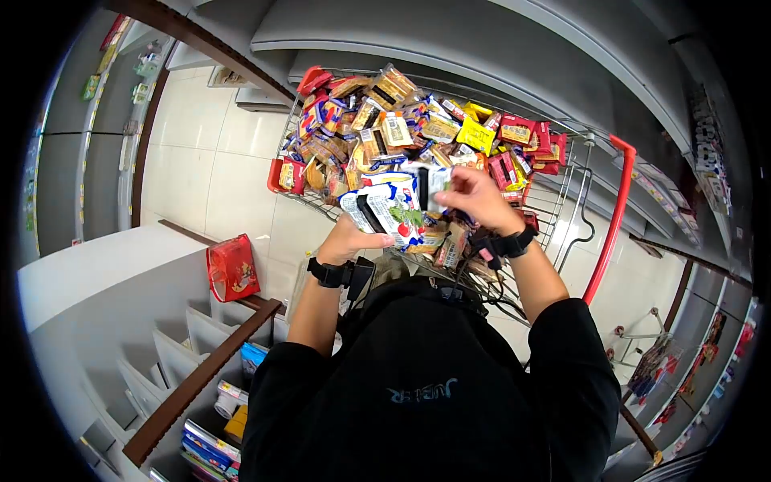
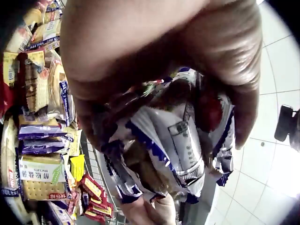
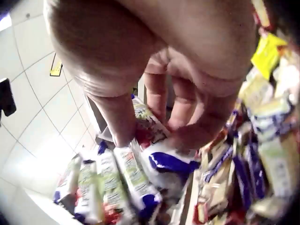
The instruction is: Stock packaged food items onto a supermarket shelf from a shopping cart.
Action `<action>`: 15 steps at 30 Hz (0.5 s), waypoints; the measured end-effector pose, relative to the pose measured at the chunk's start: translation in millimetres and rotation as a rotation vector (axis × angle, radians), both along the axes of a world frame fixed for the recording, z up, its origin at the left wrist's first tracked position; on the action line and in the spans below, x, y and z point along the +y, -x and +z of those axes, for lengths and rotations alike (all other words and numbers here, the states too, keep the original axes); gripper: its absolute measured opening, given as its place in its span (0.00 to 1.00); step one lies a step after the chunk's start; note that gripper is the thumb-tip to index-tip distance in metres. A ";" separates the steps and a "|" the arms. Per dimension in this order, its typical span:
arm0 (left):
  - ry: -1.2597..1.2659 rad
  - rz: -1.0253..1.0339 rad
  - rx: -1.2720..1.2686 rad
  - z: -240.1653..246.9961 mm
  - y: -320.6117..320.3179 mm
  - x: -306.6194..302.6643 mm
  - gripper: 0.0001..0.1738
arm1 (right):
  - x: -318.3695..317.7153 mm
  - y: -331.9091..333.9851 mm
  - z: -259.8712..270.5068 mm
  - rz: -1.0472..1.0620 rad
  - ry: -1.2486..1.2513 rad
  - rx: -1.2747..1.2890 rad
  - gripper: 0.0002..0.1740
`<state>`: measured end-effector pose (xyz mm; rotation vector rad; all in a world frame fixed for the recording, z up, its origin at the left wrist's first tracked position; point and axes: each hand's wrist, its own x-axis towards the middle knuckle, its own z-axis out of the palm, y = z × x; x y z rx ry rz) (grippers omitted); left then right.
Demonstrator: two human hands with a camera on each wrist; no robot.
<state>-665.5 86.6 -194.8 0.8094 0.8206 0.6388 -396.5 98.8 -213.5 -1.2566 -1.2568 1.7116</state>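
Note:
My left hand [image 1: 347, 240] grips a bunch of white-and-blue snack packets [image 1: 377, 210], thumb laid across the near side. In the left wrist view the packets [image 2: 164, 140] fan out below the palm, their crimped ends facing down. Just to the right, my right hand [image 1: 482, 201] pinches a similar white packet [image 1: 434, 186] between thumb and fingers. The right wrist view shows this packet [image 3: 168, 161] beside the bunched row [image 3: 110, 183]. Both hands are over a shopping cart [image 1: 554, 181] heaped with wrapped biscuits [image 1: 389, 87].
Yellow packets [image 1: 476, 136] and red packets [image 1: 518, 128] lie at the cart's right end, near its red handle [image 1: 617, 209]. Grey shelves [image 1: 450, 36] run along the far side. A red bag [image 1: 233, 269] stands on the tiled floor [image 1: 193, 132] at left.

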 end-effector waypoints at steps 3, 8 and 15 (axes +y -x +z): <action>0.058 0.041 -0.153 -6.5 2.0 -0.3 0.50 | -8.2 15.6 -12.6 -0.073 0.086 0.095 0.12; 0.091 0.118 -0.166 -15.7 7.4 -8.4 0.53 | 9.8 26.5 -7.6 0.121 0.002 -0.105 0.17; 0.032 0.273 -0.164 -9.6 14.3 -16.3 0.53 | 103.6 -4.9 -53.9 -0.178 -0.199 -0.323 0.15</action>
